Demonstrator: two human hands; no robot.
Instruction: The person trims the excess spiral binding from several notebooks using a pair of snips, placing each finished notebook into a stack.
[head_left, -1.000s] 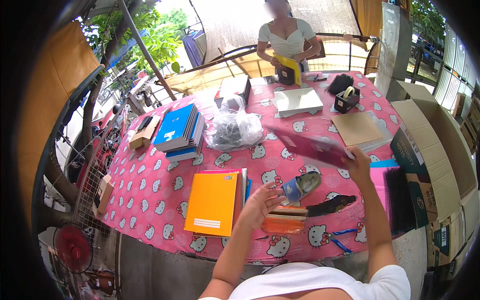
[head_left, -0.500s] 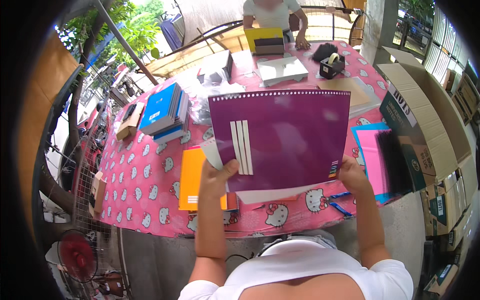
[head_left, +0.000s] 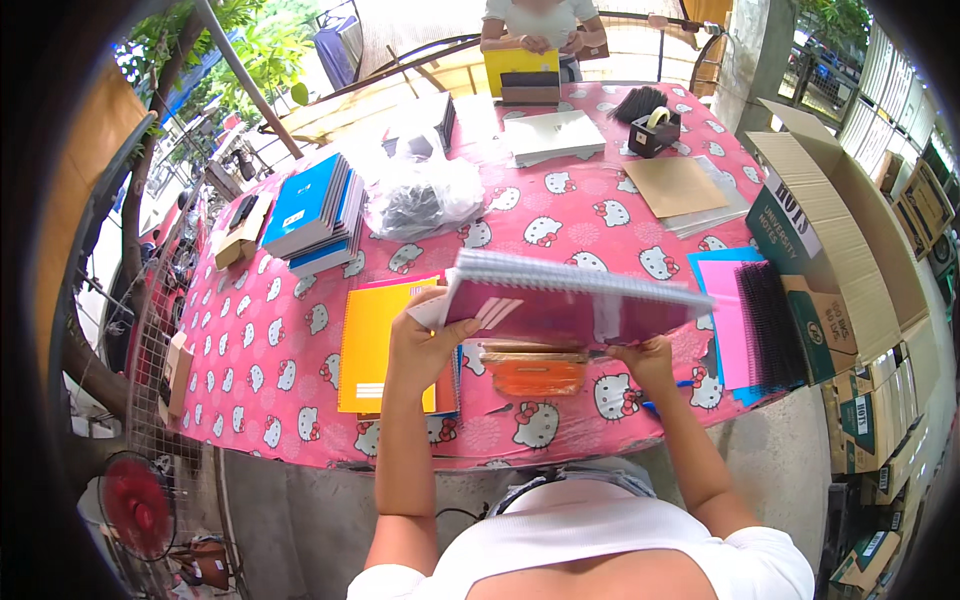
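I hold a purple spiral notebook [head_left: 560, 300] with both hands above the near edge of the pink patterned table [head_left: 290, 340]. My left hand [head_left: 420, 335] grips its left end and my right hand [head_left: 645, 358] grips its right underside. The notebook lies almost flat, its white wire spine facing away from me. Under it on the table sit an orange pouch [head_left: 537, 376] and a thin brown strip. An orange notebook [head_left: 385, 345] lies just left of my left hand.
A stack of blue notebooks [head_left: 315, 212], a clear plastic bag [head_left: 425, 195], brown covers [head_left: 678, 186], pink and blue sheets with black binding combs [head_left: 750, 325] lie on the table. Open cardboard boxes [head_left: 840, 240] stand right. Another person [head_left: 535, 25] stands across. A red fan [head_left: 135, 505] stands low at the left.
The purple notebook went from lying at the right to being lifted and faced toward me, and now it is tilted down nearly flat, lower over the table.
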